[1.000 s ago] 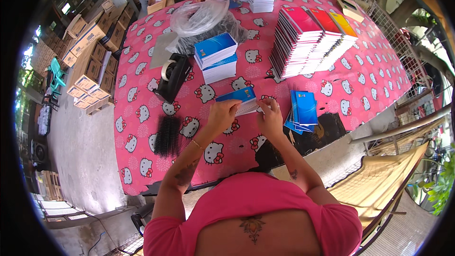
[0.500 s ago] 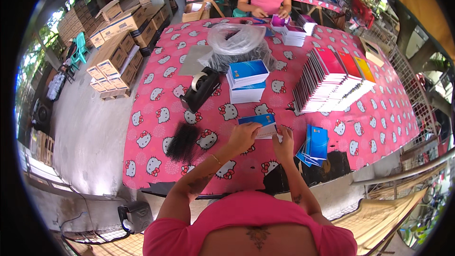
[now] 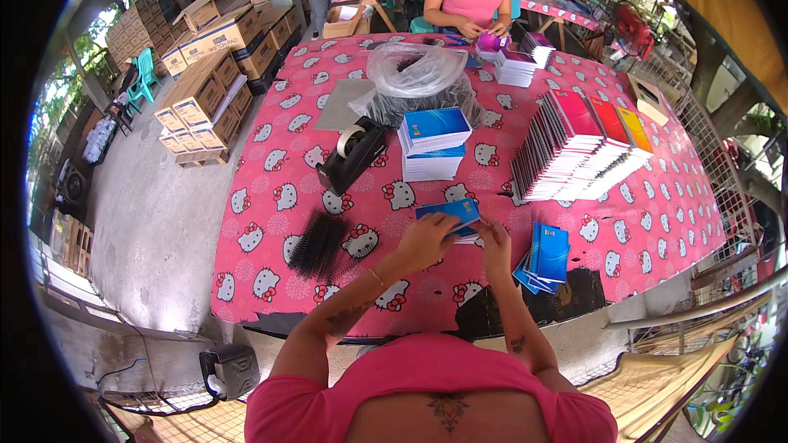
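Observation:
A small blue-covered notebook (image 3: 448, 212) is in front of me, above the pink table cover, its white pages showing along the near edge. My left hand (image 3: 427, 241) is closed on its near left side, the thumb side lying over the cover. At the notebook's right end, my right hand (image 3: 494, 243) pinches the edge with thumb and fingertips. Whether a wire coil is in the fingers is too small to tell. Left of my left forearm lies a bunch of black spiral binding coils (image 3: 318, 248). Loose blue notebooks (image 3: 545, 254) lie in an uneven pile right of my right hand.
Beyond the notebook stands a stack of blue notebooks (image 3: 433, 152), beside a black tape dispenser (image 3: 353, 156) and a clear plastic bag (image 3: 419, 86) of dark coils. Tall red and yellow notebook stacks (image 3: 566, 148) rise at the right. Across the table, a person (image 3: 469, 0) handles purple notebooks (image 3: 513, 66).
The blue cover now hides most of the white, hole-edged page that showed before. My right hand has come up to the notebook's right end. The view has shifted slightly.

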Tool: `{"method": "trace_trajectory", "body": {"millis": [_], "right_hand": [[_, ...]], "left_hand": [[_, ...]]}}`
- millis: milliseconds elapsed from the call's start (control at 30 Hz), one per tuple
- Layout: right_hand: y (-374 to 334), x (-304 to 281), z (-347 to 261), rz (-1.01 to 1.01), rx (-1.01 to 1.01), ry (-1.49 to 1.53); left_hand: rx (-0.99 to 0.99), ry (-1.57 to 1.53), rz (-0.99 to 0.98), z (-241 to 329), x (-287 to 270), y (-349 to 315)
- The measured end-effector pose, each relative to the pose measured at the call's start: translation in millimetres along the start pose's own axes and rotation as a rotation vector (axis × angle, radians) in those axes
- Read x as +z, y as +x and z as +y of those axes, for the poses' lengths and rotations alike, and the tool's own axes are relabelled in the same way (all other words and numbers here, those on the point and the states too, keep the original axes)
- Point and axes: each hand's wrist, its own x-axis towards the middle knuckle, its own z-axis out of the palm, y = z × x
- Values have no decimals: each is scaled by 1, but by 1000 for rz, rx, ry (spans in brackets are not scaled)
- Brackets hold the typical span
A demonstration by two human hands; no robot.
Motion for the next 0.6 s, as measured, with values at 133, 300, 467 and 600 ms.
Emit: {"method": "trace_trajectory", "body": {"millis": [133, 300, 467, 600], "right_hand": [[2, 3, -19, -45, -90, -89], [13, 16, -43, -53, -473, -334], [28, 16, -13, -210, -191, 34], [27, 27, -10, -249, -178, 97]], "left_hand": [[94, 186, 58, 16, -18, 8], [120, 225, -11, 20, -39, 22], [87, 276, 330, 28, -38, 13], [-160, -143, 324, -4, -4, -19]]}}
